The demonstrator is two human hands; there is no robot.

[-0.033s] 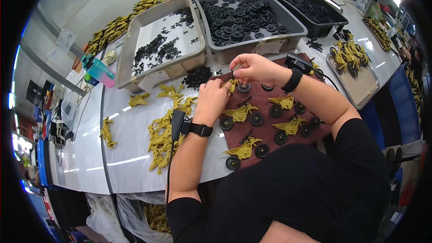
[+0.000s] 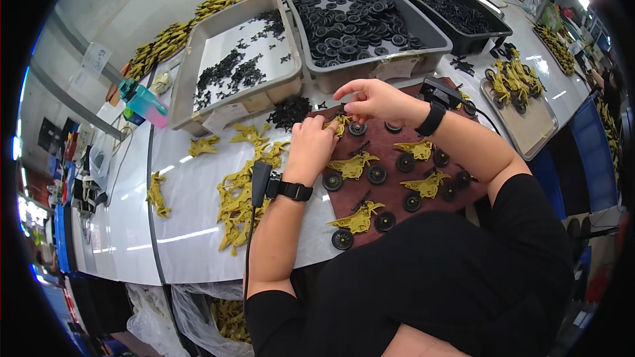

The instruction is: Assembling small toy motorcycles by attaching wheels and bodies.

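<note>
At the far left edge of the maroon mat (image 2: 390,215), my left hand (image 2: 312,145) has its fingers bent and pressed against a yellow toy motorcycle body (image 2: 342,124), partly hidden by them. Just to its right hovers my right hand (image 2: 378,102), thumb and index finger apart, with nothing visible between them. A black wheel (image 2: 358,128) lies below the right fingertips. More yellow bodies (image 2: 352,167) are laid out on the mat, each with black wheels (image 2: 377,174) beside it, some with a small black part on top.
Loose yellow bodies (image 2: 238,192) lie left of my left forearm. Beyond the mat stand a grey bin of small black parts (image 2: 291,79), a bin of wheels (image 2: 370,69) and a black bin (image 2: 489,43). A tray of assembled toys (image 2: 529,139) sits right; a bottle (image 2: 142,102) stands left.
My right thumb and index finger have parted from a pinch around a small dark part, and the index finger has straightened. My left hand has hardly moved.
</note>
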